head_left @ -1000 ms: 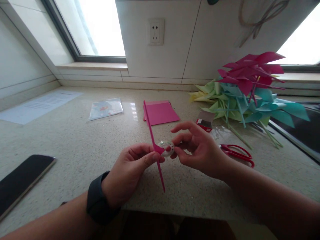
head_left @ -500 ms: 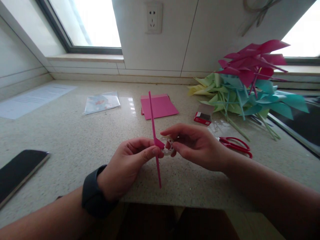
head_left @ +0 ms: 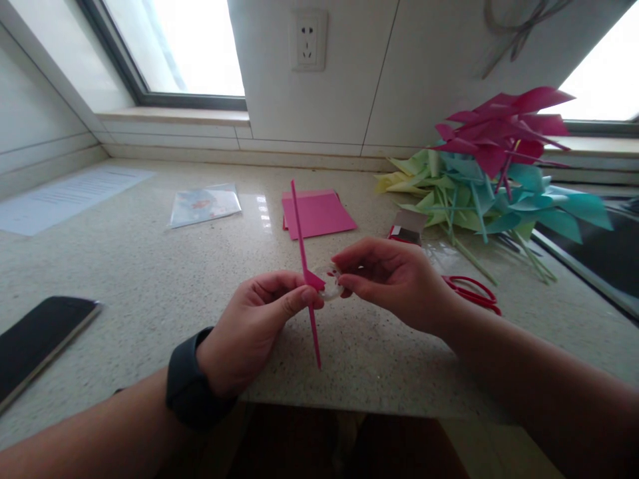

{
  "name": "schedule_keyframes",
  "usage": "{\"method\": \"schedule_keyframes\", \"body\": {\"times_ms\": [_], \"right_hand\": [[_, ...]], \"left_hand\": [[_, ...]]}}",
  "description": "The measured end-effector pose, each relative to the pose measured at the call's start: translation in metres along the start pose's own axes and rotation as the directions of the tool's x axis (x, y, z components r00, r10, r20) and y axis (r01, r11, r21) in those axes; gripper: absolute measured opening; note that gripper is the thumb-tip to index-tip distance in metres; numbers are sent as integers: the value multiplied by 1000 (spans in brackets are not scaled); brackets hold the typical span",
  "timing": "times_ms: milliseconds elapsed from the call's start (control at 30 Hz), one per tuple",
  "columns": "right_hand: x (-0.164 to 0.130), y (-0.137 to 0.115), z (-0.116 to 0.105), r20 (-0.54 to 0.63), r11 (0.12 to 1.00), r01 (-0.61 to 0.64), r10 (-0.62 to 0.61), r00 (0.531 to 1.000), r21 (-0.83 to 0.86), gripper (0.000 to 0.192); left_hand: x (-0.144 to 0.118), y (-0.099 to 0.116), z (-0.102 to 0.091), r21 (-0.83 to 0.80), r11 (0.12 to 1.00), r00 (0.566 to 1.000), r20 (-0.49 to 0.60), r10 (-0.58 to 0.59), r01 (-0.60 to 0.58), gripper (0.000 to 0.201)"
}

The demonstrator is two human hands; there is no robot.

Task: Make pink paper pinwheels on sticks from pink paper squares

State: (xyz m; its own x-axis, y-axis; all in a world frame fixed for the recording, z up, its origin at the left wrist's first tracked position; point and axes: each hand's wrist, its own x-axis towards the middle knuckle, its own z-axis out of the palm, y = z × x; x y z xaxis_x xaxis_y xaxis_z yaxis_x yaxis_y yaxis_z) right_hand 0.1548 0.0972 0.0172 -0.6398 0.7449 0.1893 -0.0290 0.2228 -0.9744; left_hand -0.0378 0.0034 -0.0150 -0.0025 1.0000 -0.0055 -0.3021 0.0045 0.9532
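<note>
Both hands meet over the desk (head_left: pixel 150 279): left hand (head_left: pixel 249 326) pinches the pink stick (head_left: pixel 302 256), right hand's (head_left: pixel 394 283) fingers pinch the disc (head_left: pixel 329 287). Steadying the stick upright should help alignment.

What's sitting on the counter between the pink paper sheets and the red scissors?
In the head view, a small red and white box lies between the pink paper sheets and the red scissors.

Pink stick (head_left: pixel 303 253) between both hands

Right hand (head_left: pixel 394 283) fingers now curled closed.
</note>
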Motion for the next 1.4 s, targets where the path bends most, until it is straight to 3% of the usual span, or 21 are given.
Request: {"method": "schedule_keyframes", "body": {"times_ms": [367, 500, 567, 667, 800, 1133, 1400], "right_hand": [[3, 4, -1, -4, 996, 90, -90, 996, -28, 23], [2, 4, -3, 66, 982, 165, -159, 985, -93, 24], [1, 4, -5, 137, 953, 276, -259, 956, -127, 29], [2, 5, -10, 273, 845, 466, -398, 876, -263, 35], [5, 5, -17, 392, 704, 576, -434, 812, -415, 27], [7, 3, -25, 471, 782, 495, -298, 831, -378, 13], [6, -3, -30, 526, 809, 476, -253, 812, -346, 19]], "left_hand": [[0, -1, 0, -5, 1000, 1000, 1, 11, -11, 9], [0, -1, -1, -35, 999, 1000, -11, -3, 2, 10], [1, -1, 0, -81, 997, 1000, -30, -10, 8, 11], [2, 0, 1, -154, 987, 999, -30, -42, 36, 13], [2, 3, 3, -182, 981, 997, -16, -76, 72, 14], [1, 6, 4, -178, 978, 994, -6, -111, 109, 13], [1, 6, 4, -180, 976, 992, 12, -126, 126, 11]]}}
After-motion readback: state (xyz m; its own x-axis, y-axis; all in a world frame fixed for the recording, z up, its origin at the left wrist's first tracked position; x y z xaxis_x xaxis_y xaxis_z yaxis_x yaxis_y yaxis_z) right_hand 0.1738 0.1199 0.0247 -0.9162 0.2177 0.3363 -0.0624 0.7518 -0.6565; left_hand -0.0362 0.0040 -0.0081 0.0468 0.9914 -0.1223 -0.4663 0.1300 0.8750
